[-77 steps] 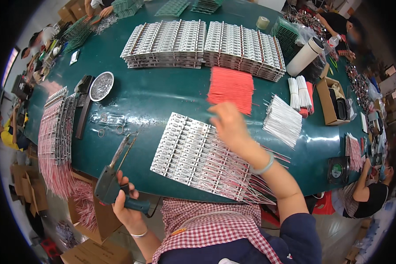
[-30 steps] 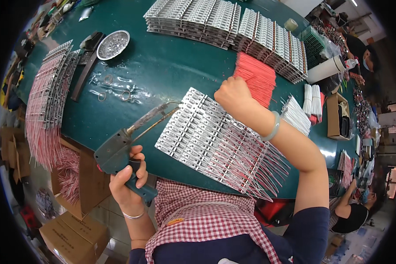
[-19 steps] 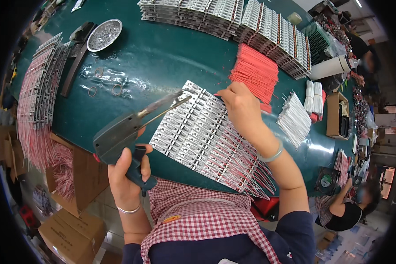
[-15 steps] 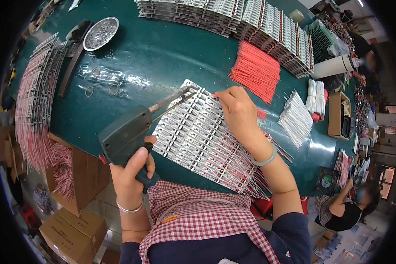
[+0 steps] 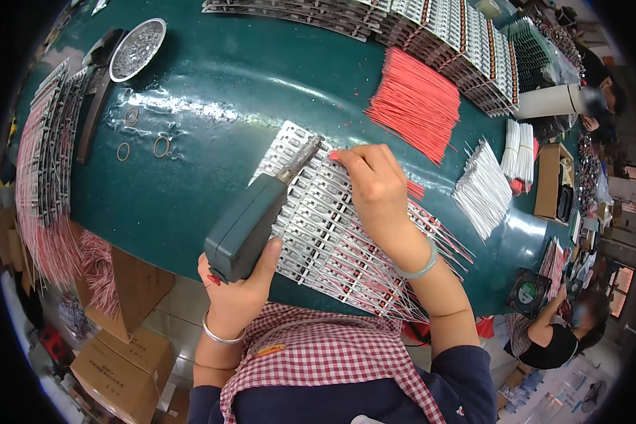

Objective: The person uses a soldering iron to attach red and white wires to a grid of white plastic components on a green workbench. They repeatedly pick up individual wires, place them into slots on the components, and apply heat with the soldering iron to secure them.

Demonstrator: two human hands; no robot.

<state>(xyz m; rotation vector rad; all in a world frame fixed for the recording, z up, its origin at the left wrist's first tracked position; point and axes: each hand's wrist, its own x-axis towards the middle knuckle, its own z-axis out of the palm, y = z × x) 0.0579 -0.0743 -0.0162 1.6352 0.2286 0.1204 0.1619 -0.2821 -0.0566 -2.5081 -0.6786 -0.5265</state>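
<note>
My left hand [image 5: 237,304] is wrapped round the grip of a dark green soldering gun [image 5: 244,225]. Its tip points up and right, over the far part of a panel of small grey-white parts in rows [image 5: 283,152]. Close to that tip, my right hand [image 5: 378,185] is closed in a pinch on red wires [image 5: 334,155], whose ends show at the fingertips. More red wires [image 5: 416,190] stick out beyond this hand. Red and white wires [image 5: 381,283] trail from the panel's near right rows. Whether the tip touches a part is unclear.
A pile of red wires [image 5: 417,106] and white wires [image 5: 483,191] lie to the right. Stacked panels [image 5: 452,46] stand at the back. A bowl of metal bits [image 5: 138,51] and wired panels [image 5: 46,148] are left. A co-worker [image 5: 551,325] sits at the right.
My left hand has turned the soldering gun and brought its body right, over the panel, its tip nearer my right fingers. My right hand has shifted slightly left, still pinching red wires. The whole view has shifted slightly.
</note>
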